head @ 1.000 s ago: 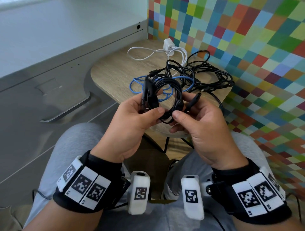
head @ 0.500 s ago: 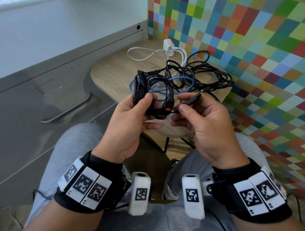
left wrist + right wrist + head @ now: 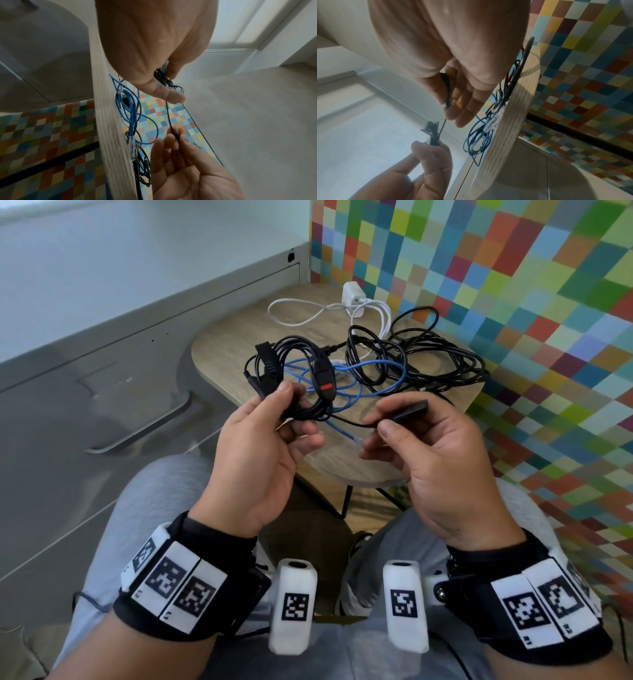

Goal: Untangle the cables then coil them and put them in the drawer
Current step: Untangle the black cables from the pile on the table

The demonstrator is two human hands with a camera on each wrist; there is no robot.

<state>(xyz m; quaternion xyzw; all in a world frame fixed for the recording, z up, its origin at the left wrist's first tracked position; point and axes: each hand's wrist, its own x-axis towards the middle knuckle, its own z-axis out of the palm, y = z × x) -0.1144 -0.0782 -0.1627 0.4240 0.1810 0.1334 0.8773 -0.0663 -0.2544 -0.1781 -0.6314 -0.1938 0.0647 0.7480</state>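
My left hand grips a small coil of black cable that has a black connector with a red mark. My right hand pinches the same cable's black plug end between thumb and forefinger. A short, nearly taut length of cable runs between the hands. In the left wrist view this black cable stretches from my left fingers to the right hand. The right wrist view has the plug under my right thumb. Both hands hover over the near edge of the small wooden table.
On the table lie a loose blue cable, a tangle of black cables and a white charger with its cable. A grey cabinet drawer, closed, with a metal handle stands at the left. A multicoloured checked wall is at the right.
The hands have drawn apart. The left hand carried the coil left and turned it, and the right hand pulled the plug end out to the right, stretching the cable between them.
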